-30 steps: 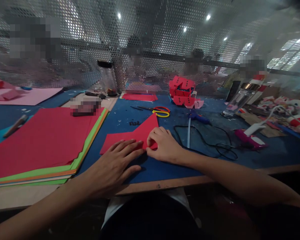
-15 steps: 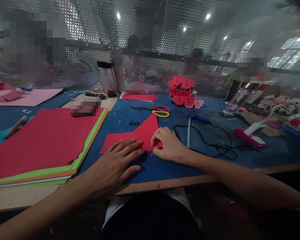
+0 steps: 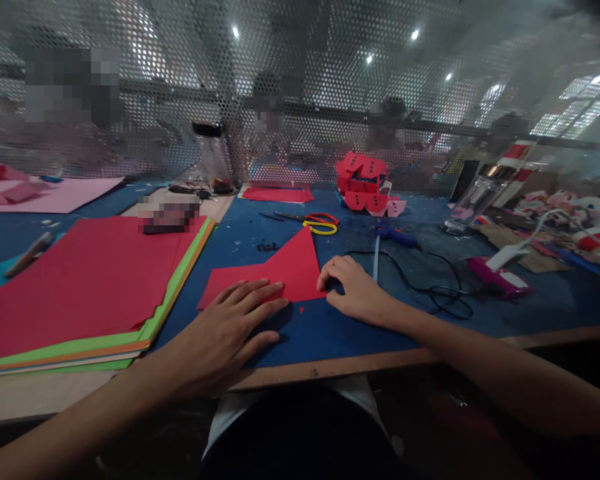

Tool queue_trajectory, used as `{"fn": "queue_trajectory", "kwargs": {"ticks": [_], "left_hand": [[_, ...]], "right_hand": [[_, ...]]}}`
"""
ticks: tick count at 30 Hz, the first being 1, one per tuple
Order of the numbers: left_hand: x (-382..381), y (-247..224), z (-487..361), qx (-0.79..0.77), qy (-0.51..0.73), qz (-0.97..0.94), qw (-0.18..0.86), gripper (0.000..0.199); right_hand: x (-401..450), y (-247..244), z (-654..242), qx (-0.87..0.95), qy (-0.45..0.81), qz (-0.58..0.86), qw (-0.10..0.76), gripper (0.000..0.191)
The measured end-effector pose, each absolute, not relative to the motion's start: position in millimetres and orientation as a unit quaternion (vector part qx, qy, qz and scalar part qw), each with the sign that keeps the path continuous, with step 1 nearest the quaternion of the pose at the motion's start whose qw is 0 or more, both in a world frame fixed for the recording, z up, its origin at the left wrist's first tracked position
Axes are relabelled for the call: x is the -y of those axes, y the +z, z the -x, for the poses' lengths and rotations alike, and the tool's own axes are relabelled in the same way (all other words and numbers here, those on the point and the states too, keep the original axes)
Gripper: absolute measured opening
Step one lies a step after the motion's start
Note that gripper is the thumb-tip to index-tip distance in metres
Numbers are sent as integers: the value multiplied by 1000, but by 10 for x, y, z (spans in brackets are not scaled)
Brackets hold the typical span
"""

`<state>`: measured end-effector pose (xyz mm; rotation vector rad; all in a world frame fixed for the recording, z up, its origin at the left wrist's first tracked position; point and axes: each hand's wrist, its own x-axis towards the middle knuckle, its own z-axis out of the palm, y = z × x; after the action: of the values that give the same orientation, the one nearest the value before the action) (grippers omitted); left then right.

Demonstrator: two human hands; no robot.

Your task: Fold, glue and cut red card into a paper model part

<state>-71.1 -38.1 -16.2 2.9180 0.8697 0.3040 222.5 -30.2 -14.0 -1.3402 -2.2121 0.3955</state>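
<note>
A sheet of red paper point(image 3: 293, 270), folded to a peak at its upper right, lies on the blue table top in front of me. My left hand point(image 3: 245, 310) rests flat over its lower left part, fingers stretched and slightly spread. At the paper's right corner is my right hand point(image 3: 353, 288), its fingers curled and the thumb and index fingertips close together on that corner. A tiny red scrap point(image 3: 301, 310) lies just below the paper's lower edge. Beyond the peak are scissors point(image 3: 321, 223) with red and yellow handles.
Stacked coloured paper point(image 3: 95, 280) lies at left, a dark pixelated object point(image 3: 173, 217) on it. A red paper model point(image 3: 363, 183) stands at the back. A blue glue gun point(image 3: 397, 235), its black cable, a magenta device point(image 3: 499, 277) and a clear bottle point(image 3: 467, 203) are at right.
My right hand has slid a little to the right along the red paper, showing more of its right side. The left hand stays where it was.
</note>
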Motion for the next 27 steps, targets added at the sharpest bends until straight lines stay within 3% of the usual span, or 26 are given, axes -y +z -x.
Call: {"fn": "queue_trajectory", "kwargs": {"ticks": [6,14,21,27], "left_hand": [[360,-136,688,-303,116,-944,57,40],[234,-102,440,-364,214,-895,145,19],[139,-112,232,-420,214,-878,85,7],[177,-142,204,-450,203,-866,76,10]], "right_hand": [[257,43,-2128,818,151,451,324,22],[105,-51,-1920,859,213,402,236,13],[120,-103,-1965,864,197,390,251,13],[103,-111,-1958,866,184,395,245,11]]}}
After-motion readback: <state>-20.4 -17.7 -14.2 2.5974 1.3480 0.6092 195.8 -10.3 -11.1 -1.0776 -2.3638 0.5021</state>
